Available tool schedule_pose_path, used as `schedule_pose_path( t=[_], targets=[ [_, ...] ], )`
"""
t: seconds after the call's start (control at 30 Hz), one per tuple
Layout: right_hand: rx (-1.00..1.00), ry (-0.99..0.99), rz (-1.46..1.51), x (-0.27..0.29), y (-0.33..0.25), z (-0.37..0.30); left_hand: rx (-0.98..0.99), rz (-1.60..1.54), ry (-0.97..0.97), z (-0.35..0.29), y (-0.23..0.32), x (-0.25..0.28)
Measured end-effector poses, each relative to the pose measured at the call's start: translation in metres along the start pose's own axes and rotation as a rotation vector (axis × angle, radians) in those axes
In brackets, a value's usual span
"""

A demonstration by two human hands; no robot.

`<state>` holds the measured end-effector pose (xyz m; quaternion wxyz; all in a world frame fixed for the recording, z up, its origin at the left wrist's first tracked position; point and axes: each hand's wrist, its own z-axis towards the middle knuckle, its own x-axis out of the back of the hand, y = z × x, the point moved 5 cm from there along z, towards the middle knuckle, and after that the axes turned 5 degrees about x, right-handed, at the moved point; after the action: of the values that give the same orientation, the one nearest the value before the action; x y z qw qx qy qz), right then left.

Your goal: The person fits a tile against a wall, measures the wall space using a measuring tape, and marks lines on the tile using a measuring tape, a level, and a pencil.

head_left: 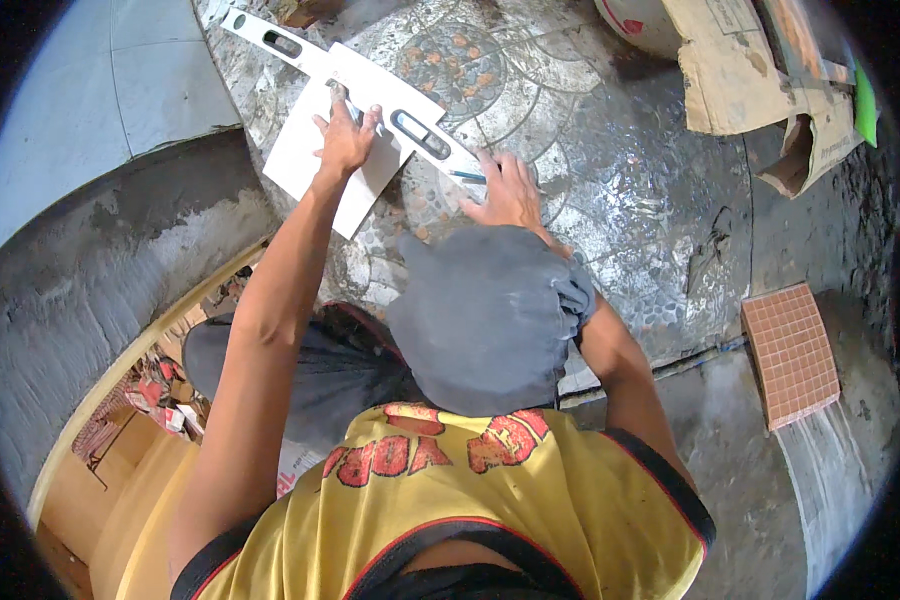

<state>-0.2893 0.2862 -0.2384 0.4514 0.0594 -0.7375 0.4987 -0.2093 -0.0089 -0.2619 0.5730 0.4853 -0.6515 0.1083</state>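
Note:
A white spirit level (260, 32) with vials in its cutouts lies diagonally across a flat white piece (295, 160) that looks like a tile. My left hand (346, 138) rests on the level and the white piece, fingers spread and pressing down. At the level's right end is my right hand (510, 192), fingers bent, with a thin dark blue pencil (467, 176) sticking out of it to the left. The pencil's tip lies over the level's end. My right hand partly covers that end, and my left forearm crosses the near part of the white piece.
Patterned stone-look flooring (610, 200), wet and smeared, lies beneath. Torn cardboard (715, 70) stands at the far right, near a pale rounded container (645, 22). A brown gridded tile (790, 355) sits at right. Grey-blue tiled surface (100, 90) and a raised cement edge (140, 230) border the left.

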Motion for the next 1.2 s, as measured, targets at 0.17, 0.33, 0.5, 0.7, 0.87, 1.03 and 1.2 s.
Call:
schedule_pose_path(
  t=[0.17, 0.33, 0.5, 0.7, 0.87, 1.03, 1.2],
  targets=[
    [-0.084, -0.063, -0.053, -0.001, 0.02, -0.033, -0.102, 0.038, 0.027, 0.002, 0.006, -0.001],
    [-0.053, -0.007, -0.023, -0.004, 0.026, -0.04, -0.103, 0.039, -0.009, 0.0, 0.008, 0.0],
    [-0.068, -0.028, -0.021, -0.004, 0.025, -0.038, -0.137, 0.029, 0.019, 0.0, 0.004, 0.001],
    [-0.072, -0.041, -0.009, -0.004, 0.028, -0.037, -0.125, 0.039, -0.006, -0.001, 0.009, 0.002],
    [-0.078, -0.051, -0.012, -0.004, 0.028, -0.036, -0.145, 0.025, 0.01, -0.003, 0.013, 0.003],
    [-0.079, -0.077, -0.013, 0.001, 0.023, -0.034, -0.088, 0.042, -0.013, -0.002, 0.006, 0.0],
    [-0.07, -0.027, 0.006, 0.003, 0.022, -0.035, -0.165, 0.002, 0.029, -0.004, 0.01, 0.001]
  ],
)
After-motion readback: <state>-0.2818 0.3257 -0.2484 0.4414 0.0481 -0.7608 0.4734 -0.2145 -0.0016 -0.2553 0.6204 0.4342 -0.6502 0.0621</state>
